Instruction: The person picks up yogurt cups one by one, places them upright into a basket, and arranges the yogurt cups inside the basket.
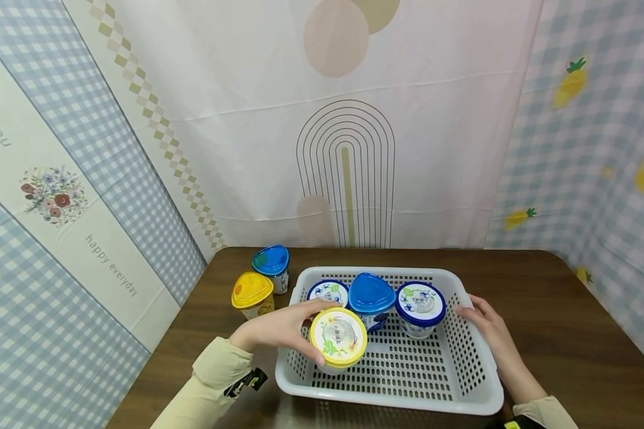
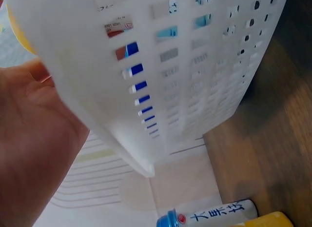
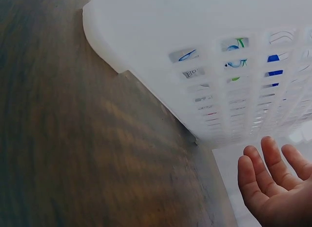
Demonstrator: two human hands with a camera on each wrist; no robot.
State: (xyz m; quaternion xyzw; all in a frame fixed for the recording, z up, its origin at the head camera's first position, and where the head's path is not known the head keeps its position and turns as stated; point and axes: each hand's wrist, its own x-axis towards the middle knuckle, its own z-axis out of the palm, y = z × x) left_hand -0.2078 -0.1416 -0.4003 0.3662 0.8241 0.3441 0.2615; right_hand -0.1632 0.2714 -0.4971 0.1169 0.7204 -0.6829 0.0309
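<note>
My left hand (image 1: 295, 328) grips a round cup with a yellow-rimmed white lid (image 1: 339, 337), thumb in front and fingers behind, over the left front of a white perforated basket (image 1: 392, 404). Inside the basket, along its back, stand two cups with dark-blue-rimmed lids, one at the left (image 1: 328, 291) and one at the right (image 1: 421, 304). Between them is a cup with a plain blue lid (image 1: 372, 293). At the basket's right rim rests my right hand (image 1: 488, 330), its thumb over the edge. Its fingers (image 3: 275, 163) are loosely bent outside the wall in the right wrist view.
Left of the basket, on the dark wooden table (image 1: 574, 333), stand a blue-lidded cup (image 1: 272, 265) and a yellow-lidded cup (image 1: 253, 294). Patterned cloth (image 1: 247, 149) hangs behind the table and along both sides.
</note>
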